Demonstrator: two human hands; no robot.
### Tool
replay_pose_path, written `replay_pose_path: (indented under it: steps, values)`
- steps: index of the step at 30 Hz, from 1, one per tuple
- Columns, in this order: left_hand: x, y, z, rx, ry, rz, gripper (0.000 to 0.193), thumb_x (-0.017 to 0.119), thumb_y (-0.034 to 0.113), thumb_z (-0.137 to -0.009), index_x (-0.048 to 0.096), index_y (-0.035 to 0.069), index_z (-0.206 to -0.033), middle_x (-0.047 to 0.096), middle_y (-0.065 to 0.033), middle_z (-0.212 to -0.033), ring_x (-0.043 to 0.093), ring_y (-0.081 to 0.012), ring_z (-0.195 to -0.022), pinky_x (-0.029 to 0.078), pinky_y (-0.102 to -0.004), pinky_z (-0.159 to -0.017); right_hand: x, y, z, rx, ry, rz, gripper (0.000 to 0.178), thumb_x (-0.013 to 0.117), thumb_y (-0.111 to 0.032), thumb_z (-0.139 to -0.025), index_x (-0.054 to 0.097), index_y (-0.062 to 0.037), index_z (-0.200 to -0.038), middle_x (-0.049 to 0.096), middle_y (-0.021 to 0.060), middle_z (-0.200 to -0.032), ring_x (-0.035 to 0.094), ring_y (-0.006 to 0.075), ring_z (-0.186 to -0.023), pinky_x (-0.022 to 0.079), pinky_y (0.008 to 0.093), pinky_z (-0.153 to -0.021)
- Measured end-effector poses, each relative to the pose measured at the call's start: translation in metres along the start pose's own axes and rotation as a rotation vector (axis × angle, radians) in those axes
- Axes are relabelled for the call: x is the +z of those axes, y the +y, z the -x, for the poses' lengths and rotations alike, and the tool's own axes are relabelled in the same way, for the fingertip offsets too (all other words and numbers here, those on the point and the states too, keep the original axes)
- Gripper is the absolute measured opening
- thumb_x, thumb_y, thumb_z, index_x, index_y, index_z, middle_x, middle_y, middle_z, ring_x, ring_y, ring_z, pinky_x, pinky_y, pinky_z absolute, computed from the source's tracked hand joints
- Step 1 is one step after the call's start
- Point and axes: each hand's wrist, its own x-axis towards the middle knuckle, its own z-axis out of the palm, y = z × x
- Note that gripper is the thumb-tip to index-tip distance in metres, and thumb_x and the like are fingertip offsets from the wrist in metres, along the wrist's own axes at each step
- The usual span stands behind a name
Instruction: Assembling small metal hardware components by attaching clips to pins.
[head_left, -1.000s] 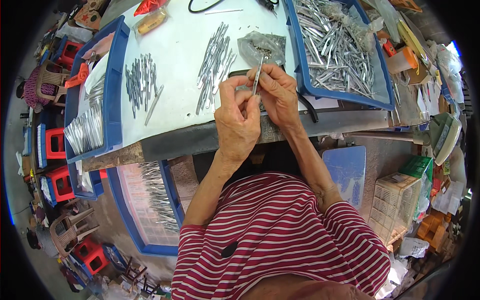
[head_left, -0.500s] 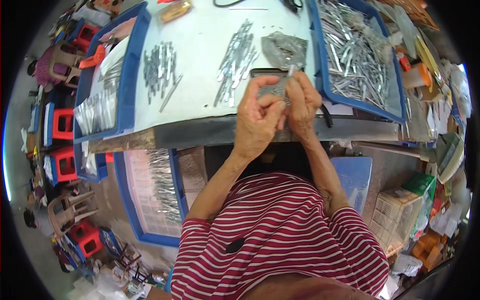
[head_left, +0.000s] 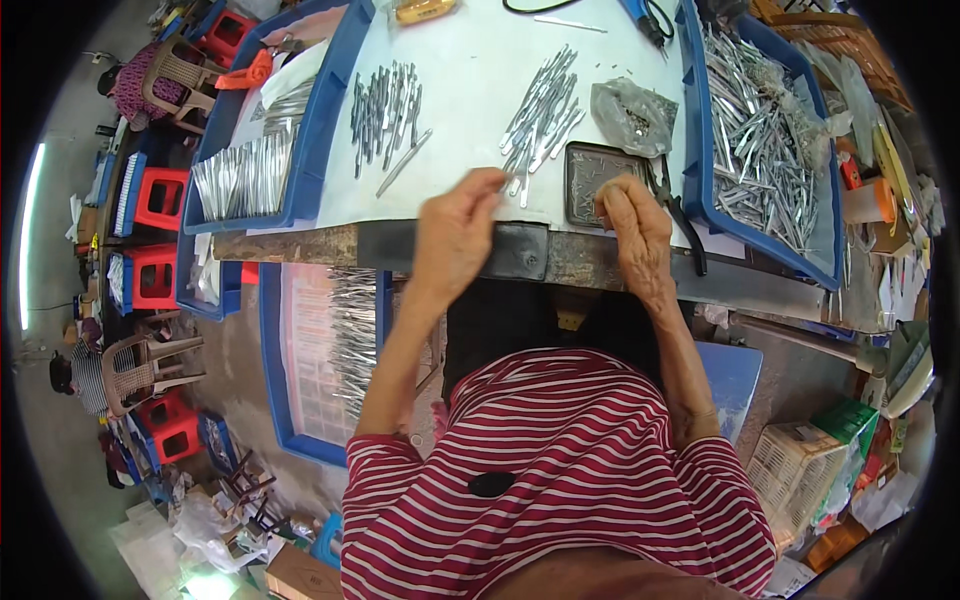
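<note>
My left hand (head_left: 455,238) is over the table's front edge, slightly blurred, with its fingers curled together; what they hold, if anything, I cannot make out. Close by its fingertips lies a loose bundle of slim shiny metal pieces (head_left: 540,110). My right hand (head_left: 637,232) is at the near right corner of a small dark tray (head_left: 572,180), thumb and fingers pressed together over whatever is in them. Tiny parts lie inside that tray. Behind it rests a clear plastic bag (head_left: 625,115) of small parts. Further left, a second group of metal pieces (head_left: 385,115) lies on the white tabletop.
Blue bins flank the work area: one at the left (head_left: 325,120) with neatly stacked metal pieces, one at the right (head_left: 698,150) heaped with them. Black-handled pliers (head_left: 690,235) lie beside the small tray. A blue-handled tool (head_left: 645,20) and a yellow object (head_left: 425,10) are at the back.
My hands, together over the small tray before, are now apart. The left has moved left toward the metal bundle; the right stays by the tray. The whole view has shifted somewhat.
</note>
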Motion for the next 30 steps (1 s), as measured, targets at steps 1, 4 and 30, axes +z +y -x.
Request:
replay_pose_path:
  steps: [1, 4, 30]
  values:
    - [-0.012, -0.011, -0.002, 0.078, 0.096, -0.157, 0.016, 0.05, 0.005, -0.078, 0.06, 0.007, -0.091, 0.061, -0.0098, -0.075, 0.056, -0.0189, -0.059, 0.044, -0.0311, -0.053, -0.002, -0.001, 0.001, 0.016, 0.004, -0.026, 0.018, 0.045, -0.016, -0.089, 0.052, -0.0013, -0.082, 0.046, 0.0, -0.069, 0.04, 0.0074, -0.062, 0.035, 0.0199, -0.057]
    - [-0.039, -0.017, -0.013, 0.163, 0.223, -0.661, 0.008, 0.052, 0.007, -0.076, 0.058, 0.007, -0.082, 0.057, -0.0118, -0.07, 0.054, -0.0286, -0.066, 0.041, -0.0388, -0.06, -0.007, -0.001, 0.004, 0.031, 0.008, 0.016, 0.013, 0.047, -0.012, -0.087, 0.051, 0.0001, -0.082, 0.047, 0.0046, -0.068, 0.044, 0.0124, -0.061, 0.037, 0.0234, -0.057]
    - [0.039, -0.041, -0.117, 0.104, 0.02, -0.551, 0.019, 0.059, 0.02, -0.071, 0.059, 0.002, -0.077, 0.06, -0.0136, -0.073, 0.058, -0.026, -0.069, 0.045, -0.0354, -0.063, -0.01, -0.001, 0.012, -0.12, -0.002, 0.268, 0.003, 0.054, -0.001, -0.077, 0.051, 0.0005, -0.078, 0.05, 0.0114, -0.064, 0.048, 0.0232, -0.053, 0.038, 0.032, -0.05]
